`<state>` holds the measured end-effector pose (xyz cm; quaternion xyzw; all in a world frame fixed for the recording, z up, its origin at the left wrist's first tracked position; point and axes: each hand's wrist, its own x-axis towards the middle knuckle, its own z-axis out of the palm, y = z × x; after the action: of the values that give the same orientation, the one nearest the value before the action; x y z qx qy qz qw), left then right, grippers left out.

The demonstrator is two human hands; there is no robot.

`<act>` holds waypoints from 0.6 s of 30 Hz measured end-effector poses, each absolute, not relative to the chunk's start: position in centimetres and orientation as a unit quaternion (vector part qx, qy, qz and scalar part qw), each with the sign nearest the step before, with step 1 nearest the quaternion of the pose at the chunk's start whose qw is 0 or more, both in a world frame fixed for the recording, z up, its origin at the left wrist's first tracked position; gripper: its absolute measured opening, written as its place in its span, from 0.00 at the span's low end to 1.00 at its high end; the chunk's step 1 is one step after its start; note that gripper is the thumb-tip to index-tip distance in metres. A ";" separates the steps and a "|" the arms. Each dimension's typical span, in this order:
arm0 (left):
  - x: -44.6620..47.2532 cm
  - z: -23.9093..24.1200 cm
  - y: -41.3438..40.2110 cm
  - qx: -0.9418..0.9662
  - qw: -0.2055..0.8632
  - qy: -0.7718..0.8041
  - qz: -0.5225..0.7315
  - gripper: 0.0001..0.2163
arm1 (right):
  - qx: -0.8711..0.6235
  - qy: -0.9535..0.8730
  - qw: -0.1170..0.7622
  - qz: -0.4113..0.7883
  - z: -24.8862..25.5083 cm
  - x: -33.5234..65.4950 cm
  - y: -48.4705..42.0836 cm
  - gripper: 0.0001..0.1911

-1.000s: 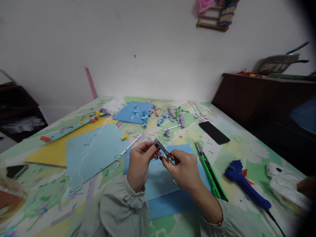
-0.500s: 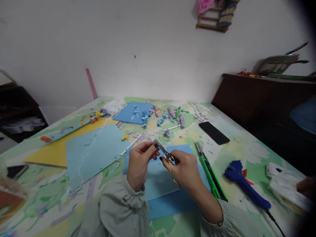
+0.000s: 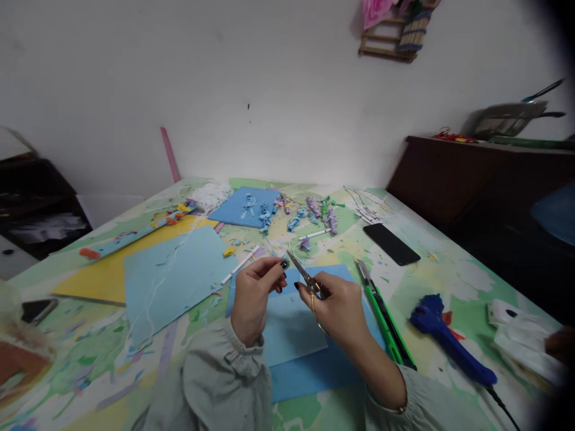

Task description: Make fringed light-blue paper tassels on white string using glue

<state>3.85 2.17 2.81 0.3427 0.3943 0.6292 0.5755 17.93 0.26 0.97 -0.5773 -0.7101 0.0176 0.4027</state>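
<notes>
My right hand (image 3: 336,302) is closed around the gold handles of a pair of scissors (image 3: 307,278), whose blades point up and to the left. Facing it, my left hand (image 3: 257,293) pinches thumb against forefinger near the blade tips. Whatever lies in that pinch is too small to make out. Beneath both hands are a light blue sheet (image 3: 291,335) and a darker blue sheet (image 3: 314,377). Just right of the sheets lies a green utility knife (image 3: 381,317) with its blade out.
A blue glue gun (image 3: 449,338) and a black phone (image 3: 392,243) lie to the right. Twisted coloured foam pieces (image 3: 309,214) and a blue board (image 3: 245,206) are at the back. Leftward are a pale blue sheet (image 3: 175,281), a yellow sheet (image 3: 90,281) and scattered scraps. Someone's hand (image 3: 558,345) shows at far right.
The scissors have moved slightly right, away from my left fingertips. My left hand keeps its pinch in about the same place. The whole view has shifted a little.
</notes>
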 end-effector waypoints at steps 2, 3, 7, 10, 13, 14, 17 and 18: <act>3.8 2.8 2.1 0.338 0.587 0.390 0.624 0.07 | -0.586 -0.698 0.410 0.022 1.1 18.0 0.3 0.16; 3.8 2.8 2.1 0.335 0.594 0.387 0.621 0.07 | -0.590 -0.694 0.412 0.025 1.2 18.0 0.3 0.16; 3.6 2.9 2.1 0.328 0.618 0.366 0.614 0.08 | -0.598 -0.689 0.409 0.042 1.2 18.1 0.4 0.17; 3.6 2.8 2.2 0.329 0.615 0.356 0.623 0.09 | -0.600 -0.687 0.406 0.057 1.2 18.0 0.4 0.18; 3.5 2.6 2.4 0.339 0.601 0.356 0.630 0.08 | -0.602 -0.685 0.404 0.066 1.2 18.0 0.5 0.18; 3.5 2.5 2.4 0.346 0.597 0.357 0.630 0.08 | -0.601 -0.685 0.406 0.068 1.2 18.0 0.5 0.17; 3.6 2.4 2.5 0.368 0.580 0.360 0.631 0.10 | -0.594 -0.689 0.408 0.077 1.4 18.0 0.4 0.15; 3.6 2.4 2.5 0.379 0.568 0.361 0.636 0.12 | -0.591 -0.691 0.408 0.081 1.5 18.0 0.4 0.14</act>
<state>3.61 2.53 2.37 0.3787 0.3611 0.6355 0.5677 18.01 0.42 1.53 -0.5910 -0.6912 0.0807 0.4080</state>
